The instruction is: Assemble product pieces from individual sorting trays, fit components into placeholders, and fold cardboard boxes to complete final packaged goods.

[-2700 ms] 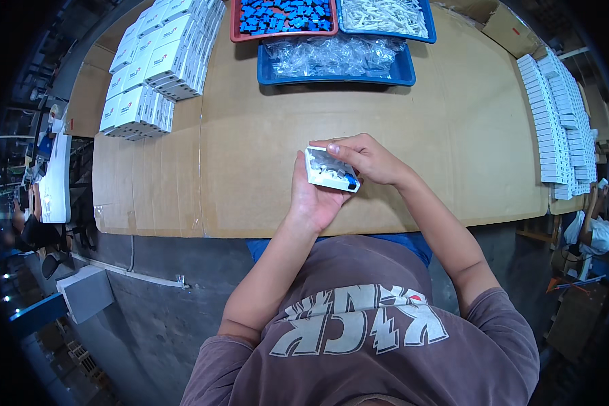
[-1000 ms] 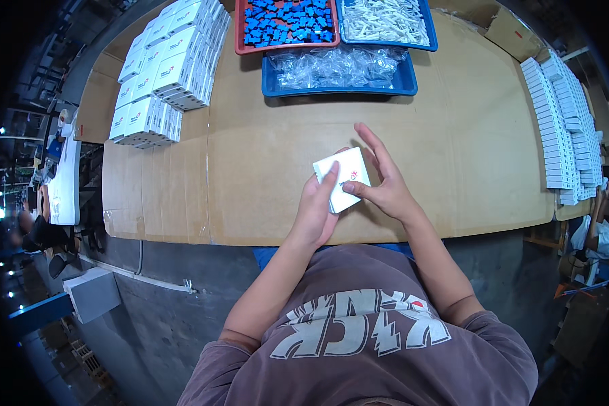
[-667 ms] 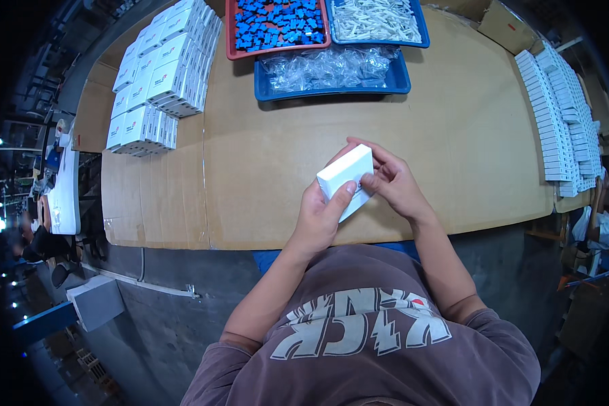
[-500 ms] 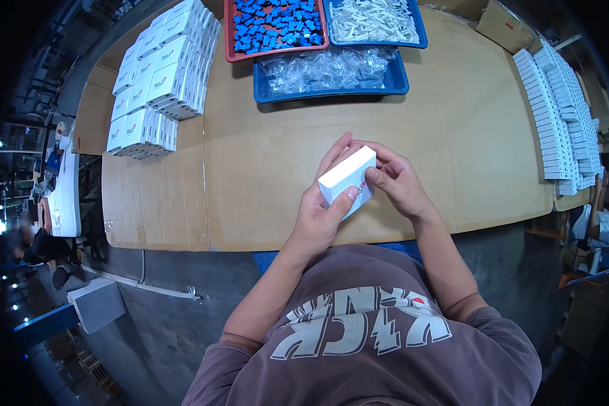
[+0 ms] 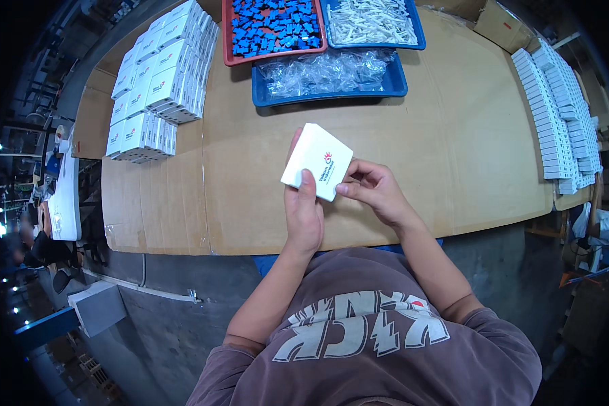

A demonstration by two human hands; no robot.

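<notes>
A small flat white box (image 5: pixel 311 152) with a red and dark print is held over the near part of the cardboard-covered table. My left hand (image 5: pixel 306 220) grips its lower left side, thumb on the printed face and fingers behind. At the lower right corner, my right hand (image 5: pixel 380 193) pinches the box's edge between thumb and curled fingers. What the fingertips behind the box do is hidden.
White boxes (image 5: pixel 166 84) are stacked at the left. More boxes (image 5: pixel 545 115) stand in columns at the right. Beyond my hands are a red tray (image 5: pixel 277 53) of blue parts, a blue tray (image 5: pixel 396 46) of white sticks and another blue tray (image 5: pixel 331 100) of clear bags.
The box has moved left and a little away from me. It has turned so that its printed face now shows upward. My right hand has shifted down to its lower right corner.
</notes>
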